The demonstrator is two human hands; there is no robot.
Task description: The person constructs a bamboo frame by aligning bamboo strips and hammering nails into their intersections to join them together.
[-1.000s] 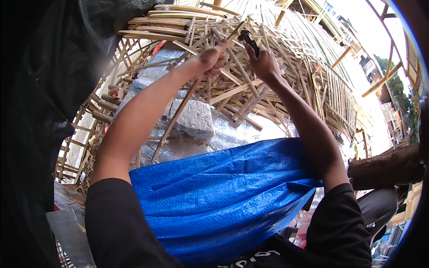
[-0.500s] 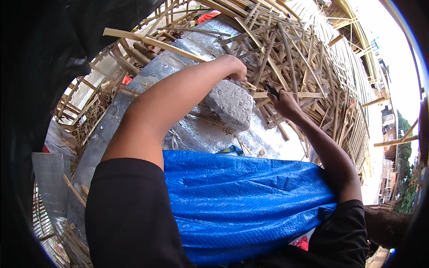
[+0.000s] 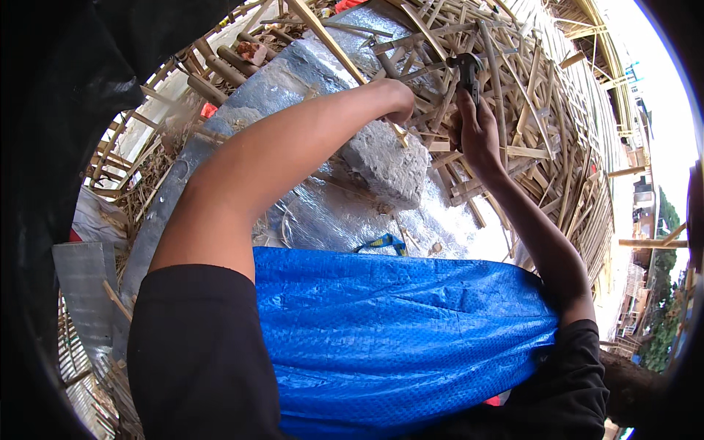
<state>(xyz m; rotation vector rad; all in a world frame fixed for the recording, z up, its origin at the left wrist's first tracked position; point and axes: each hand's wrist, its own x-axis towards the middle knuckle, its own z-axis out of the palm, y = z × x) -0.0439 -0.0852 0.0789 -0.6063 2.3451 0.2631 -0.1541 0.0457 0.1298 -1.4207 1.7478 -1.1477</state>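
A bamboo strip [image 3: 328, 44] and a black tool [image 3: 469, 73] are held over a silver sheet [image 3: 315, 213].
The strip is slanted from upper left to lower right, gripped in the left hand [image 3: 398, 103], its fingers mostly hidden, its near end by a concrete block [image 3: 389, 165]. The tool, pointed away from the body, is clasped by the right hand's [image 3: 478, 139] wrapped fingers. Bamboo pieces [image 3: 524, 117] are heaped beyond; a blue tarp [image 3: 403, 330] is spread nearest.

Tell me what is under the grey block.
Shiny silver sheeting shows in front of the grey block, which seems to rest on it. Whatever lies beneath is covered by the block itself; the left forearm may hide part of its far side.
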